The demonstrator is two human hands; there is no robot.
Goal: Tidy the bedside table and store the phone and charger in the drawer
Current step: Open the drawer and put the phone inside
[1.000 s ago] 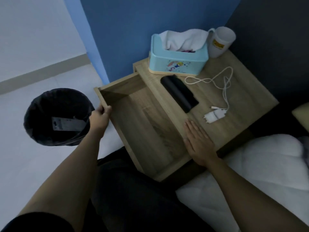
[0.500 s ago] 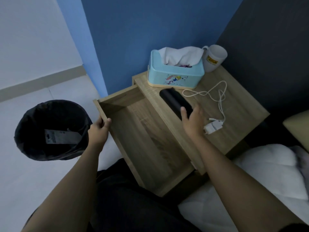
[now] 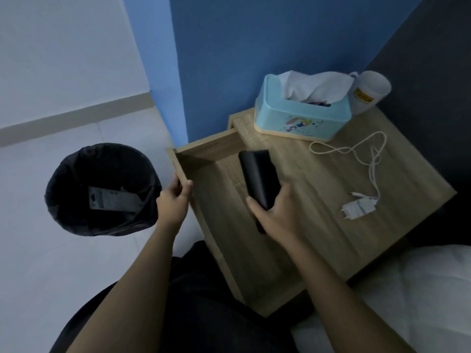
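Right hand (image 3: 276, 212) wrapped around the black phone (image 3: 258, 178), held above the open drawer (image 3: 229, 250). At nine o'clock, left hand (image 3: 173, 200) pinching the drawer's front edge. At two o'clock, white charger (image 3: 358, 207) on the tabletop (image 3: 318, 179).

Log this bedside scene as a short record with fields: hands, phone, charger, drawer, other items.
left hand: grips the drawer's front edge
right hand: holds the phone
phone: black, lifted over the drawer
charger: white, on the tabletop, cable loose
drawer: pulled open, nothing visible inside
tissue box: at the back of the tabletop
mug: beside the box
bin: on the floor
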